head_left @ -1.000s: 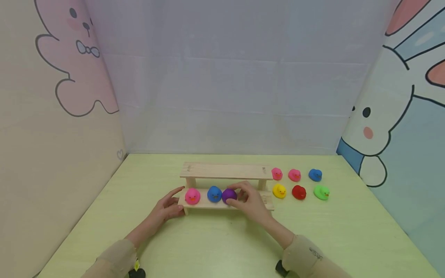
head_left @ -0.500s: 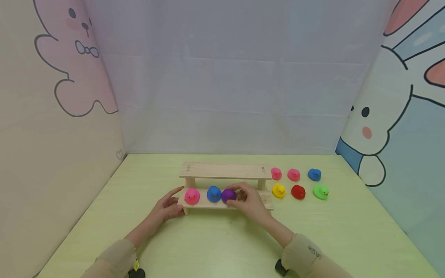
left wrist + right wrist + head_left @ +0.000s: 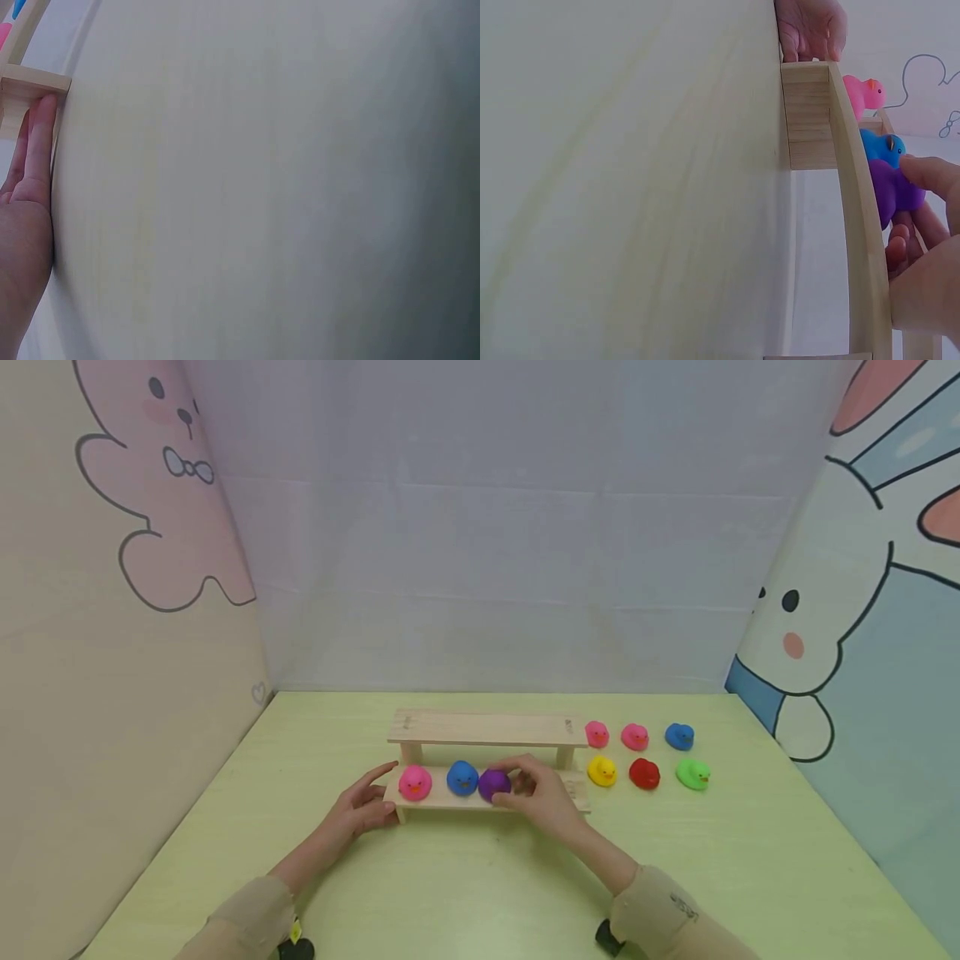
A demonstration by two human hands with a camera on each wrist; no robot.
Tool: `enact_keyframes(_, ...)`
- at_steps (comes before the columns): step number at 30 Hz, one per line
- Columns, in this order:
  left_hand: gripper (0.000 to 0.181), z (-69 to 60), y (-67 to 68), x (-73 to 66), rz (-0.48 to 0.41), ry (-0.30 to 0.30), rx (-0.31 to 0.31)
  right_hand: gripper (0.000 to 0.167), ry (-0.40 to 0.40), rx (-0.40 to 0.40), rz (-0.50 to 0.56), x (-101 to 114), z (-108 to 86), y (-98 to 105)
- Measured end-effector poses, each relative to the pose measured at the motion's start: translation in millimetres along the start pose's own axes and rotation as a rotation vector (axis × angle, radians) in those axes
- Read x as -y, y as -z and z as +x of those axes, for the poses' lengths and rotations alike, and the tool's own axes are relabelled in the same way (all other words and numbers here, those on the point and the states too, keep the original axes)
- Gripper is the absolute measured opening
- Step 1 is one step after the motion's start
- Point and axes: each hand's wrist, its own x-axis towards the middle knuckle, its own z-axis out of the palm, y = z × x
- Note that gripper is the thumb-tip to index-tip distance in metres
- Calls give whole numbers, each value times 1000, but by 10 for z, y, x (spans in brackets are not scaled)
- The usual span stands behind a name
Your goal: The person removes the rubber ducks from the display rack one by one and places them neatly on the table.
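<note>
The right hand (image 3: 542,795) pinches the purple duck (image 3: 492,784) between its fingers at the lower plank (image 3: 438,800), with the blue duck (image 3: 462,778) just left of those fingers, while the farther left hand (image 3: 356,810), fingers spread, touches the wooden stand's (image 3: 487,728) left end.

The stepped stand (image 3: 487,727) looks like bare wood, matt and smooth, its grain showing. The purple duck (image 3: 492,783) and blue duck (image 3: 462,778) look like smooth plastic or rubber. The bench (image 3: 465,885) is smooth and faintly streaked, the sleeves (image 3: 652,906) matt cloth.
</note>
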Motion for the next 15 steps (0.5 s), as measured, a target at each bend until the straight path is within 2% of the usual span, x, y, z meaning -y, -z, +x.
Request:
enact_keyframes(8,64,4,2,5,-9,-3,2,33,65,70,-51,13,-131,128)
enact_keyframes(15,65,0,5,1,-16,-7,6,32,33,97,-89,19,-320,282)
